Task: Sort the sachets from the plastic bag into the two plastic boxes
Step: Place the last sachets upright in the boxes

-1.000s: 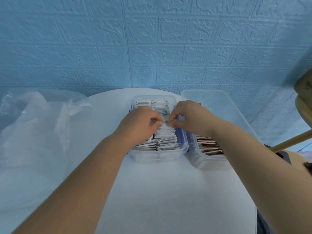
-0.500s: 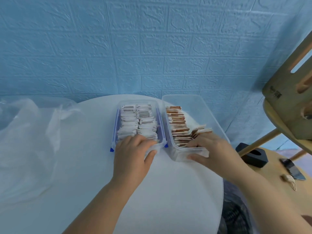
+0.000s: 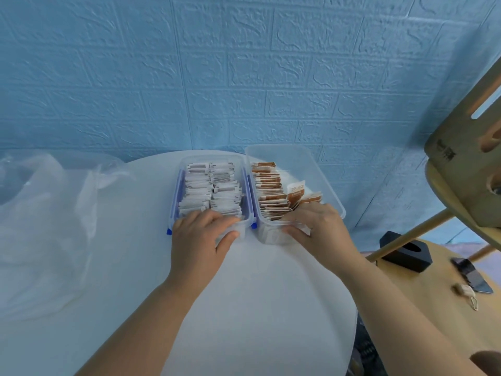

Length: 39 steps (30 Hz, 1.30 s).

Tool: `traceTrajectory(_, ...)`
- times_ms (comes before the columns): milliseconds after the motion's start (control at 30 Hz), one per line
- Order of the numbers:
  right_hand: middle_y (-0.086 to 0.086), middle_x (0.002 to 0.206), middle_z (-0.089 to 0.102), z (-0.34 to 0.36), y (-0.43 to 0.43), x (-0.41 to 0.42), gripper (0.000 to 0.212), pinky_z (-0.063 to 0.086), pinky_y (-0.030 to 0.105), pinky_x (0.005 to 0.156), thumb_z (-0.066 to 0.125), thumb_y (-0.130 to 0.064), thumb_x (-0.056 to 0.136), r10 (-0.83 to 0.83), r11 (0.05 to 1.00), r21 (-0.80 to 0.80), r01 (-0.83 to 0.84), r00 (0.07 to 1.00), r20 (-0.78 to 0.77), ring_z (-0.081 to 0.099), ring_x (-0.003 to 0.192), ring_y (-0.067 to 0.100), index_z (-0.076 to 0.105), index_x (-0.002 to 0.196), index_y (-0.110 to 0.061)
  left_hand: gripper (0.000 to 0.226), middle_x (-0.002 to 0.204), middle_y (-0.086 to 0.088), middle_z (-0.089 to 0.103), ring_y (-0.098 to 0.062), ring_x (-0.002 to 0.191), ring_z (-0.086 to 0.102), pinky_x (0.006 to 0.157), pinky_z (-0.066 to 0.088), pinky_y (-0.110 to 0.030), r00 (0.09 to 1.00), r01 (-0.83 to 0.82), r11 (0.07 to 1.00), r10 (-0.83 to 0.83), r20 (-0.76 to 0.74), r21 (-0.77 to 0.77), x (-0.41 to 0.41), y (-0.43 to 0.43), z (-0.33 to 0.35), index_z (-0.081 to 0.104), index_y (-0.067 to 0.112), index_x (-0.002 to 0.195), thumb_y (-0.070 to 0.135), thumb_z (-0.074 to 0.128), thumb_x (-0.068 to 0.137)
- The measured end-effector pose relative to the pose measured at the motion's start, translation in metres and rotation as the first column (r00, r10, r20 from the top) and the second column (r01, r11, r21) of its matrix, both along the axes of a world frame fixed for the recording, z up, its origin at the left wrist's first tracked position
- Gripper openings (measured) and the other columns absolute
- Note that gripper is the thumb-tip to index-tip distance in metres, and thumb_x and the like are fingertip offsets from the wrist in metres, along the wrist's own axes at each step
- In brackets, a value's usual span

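- The round table (image 3: 244, 308) has a white, matt, smooth top.
- At the table's far middle, the left box (image 3: 211, 158) is clear, glossy plastic with blue plastic clips (image 3: 169, 231).
- Toward the table's right edge, the right box (image 3: 311, 169) is clear plastic, faintly frosted.
- On the table, the white sachets (image 3: 200, 191) in the left box look like matt paper; the brown sachets (image 3: 271, 185) in the right box carry a slight sheen.
- Over the table's left side, the plastic bag (image 3: 40, 226) is thin, translucent film, crinkled and shiny.
- Behind the table, the wall (image 3: 244, 77) is blue, embossed in rough brick relief.
- Right of the table, the chair (image 3: 466, 158) is pale, smooth wood; the block (image 3: 404, 252) is matt black.
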State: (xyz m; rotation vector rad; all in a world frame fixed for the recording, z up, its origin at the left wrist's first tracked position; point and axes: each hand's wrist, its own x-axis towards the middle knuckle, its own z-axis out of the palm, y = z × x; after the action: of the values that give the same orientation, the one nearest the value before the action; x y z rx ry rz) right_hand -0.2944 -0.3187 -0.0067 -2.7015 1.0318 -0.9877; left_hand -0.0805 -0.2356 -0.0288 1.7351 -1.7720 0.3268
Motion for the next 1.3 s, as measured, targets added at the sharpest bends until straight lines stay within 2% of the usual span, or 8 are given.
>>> traceTrajectory(200,-0.002,0.075,0.067,0.000,-0.007,0.016,0.010,0.039,0.026,0.066,0.068,-0.017,0.072,0.017,1.000,-0.005,-0.017,1.000,-0.016,0.059,0.070,0.019,0.071,0.082,-0.015,0.032,0.082,0.006,0.065,-0.023,0.075,0.061,0.068,0.039,-0.032,1.000,0.027,0.999,-0.026,-0.016,0.039,0.019,-0.013,-0.001,0.072,0.025,0.094,0.042,0.048,0.081)
traceTrajectory(267,-0.001,0.085,0.068,0.005,-0.008,0.015,0.014,0.044,0.030,0.073,0.071,-0.016,0.078,0.038,0.996,0.085,-0.037,0.999,-0.004,0.060,0.080,0.021,0.071,0.091,-0.015,0.034,0.084,0.004,0.065,-0.025,0.078,0.061,0.071,0.040,-0.033,1.000,0.015,0.999,-0.014,-0.017,0.035,0.019,-0.013,0.000,0.072,0.024,0.095,0.042,0.048,0.080)
traceTrajectory(400,-0.001,0.100,0.060,0.025,-0.019,0.006,0.017,0.044,0.023,0.082,0.060,-0.016,0.089,-0.020,0.956,0.294,-0.020,0.991,0.134,0.056,0.089,0.012,0.065,0.105,-0.016,0.038,0.101,-0.002,0.062,-0.021,0.095,0.053,0.083,0.041,-0.032,0.997,0.068,0.998,-0.068,-0.020,-0.012,-0.003,-0.014,0.005,0.065,0.017,0.107,0.039,0.047,0.081)
traceTrajectory(500,0.003,0.118,0.054,0.039,-0.048,-0.001,0.027,0.038,0.024,0.092,0.052,-0.017,0.093,-0.122,0.940,0.313,0.137,0.990,-0.067,0.052,0.105,0.015,0.058,0.119,-0.015,0.039,0.110,-0.002,0.060,-0.019,0.104,0.050,0.090,0.038,-0.031,0.985,0.171,0.985,-0.171,-0.013,0.003,-0.030,-0.023,0.009,0.062,0.016,0.113,0.037,0.044,0.086)
traceTrajectory(633,0.005,0.138,0.045,0.047,-0.085,0.000,0.036,0.027,0.028,0.103,0.045,-0.019,0.097,-0.075,0.936,0.280,0.213,0.898,-0.434,0.041,0.126,0.022,0.048,0.132,-0.016,0.033,0.102,-0.001,0.062,-0.016,0.102,0.046,0.089,0.040,-0.028,0.975,0.204,0.978,-0.207,-0.085,-0.035,-0.047,-0.037,0.006,0.067,0.016,0.105,0.031,0.044,0.088)
traceTrajectory(800,-0.001,0.136,0.050,0.050,-0.104,0.013,0.036,0.034,0.032,0.101,0.047,-0.028,0.096,-0.018,0.947,0.251,0.201,0.811,-0.585,0.046,0.123,0.021,0.049,0.132,-0.023,0.033,0.089,0.003,0.066,-0.015,0.100,0.045,0.087,0.036,-0.025,0.980,0.186,0.977,-0.193,-0.057,-0.103,-0.046,-0.043,-0.001,0.072,0.017,0.094,0.032,0.044,0.090)
traceTrajectory(1033,-0.002,0.101,0.068,0.049,-0.107,0.009,0.017,0.038,0.022,0.074,0.056,-0.019,0.091,0.010,0.964,0.228,0.138,0.837,-0.547,0.059,0.095,0.017,0.068,0.102,-0.018,0.031,0.088,0.002,0.066,-0.017,0.102,0.045,0.085,0.042,-0.029,0.979,0.177,0.974,-0.188,-0.071,-0.139,-0.048,-0.045,-0.005,0.072,0.017,0.094,0.031,0.045,0.090)
traceTrajectory(1300,-0.002,0.109,0.063,0.047,-0.088,0.001,0.024,0.043,0.031,0.088,0.047,-0.022,0.095,0.049,0.968,0.226,0.109,0.803,-0.594,0.055,0.102,0.018,0.066,0.110,-0.022,0.030,0.088,0.001,0.066,-0.018,0.102,0.044,0.085,0.034,-0.024,0.980,0.172,0.972,-0.184,-0.070,-0.158,-0.049,-0.044,-0.006,0.072,0.015,0.093,0.029,0.045,0.089)
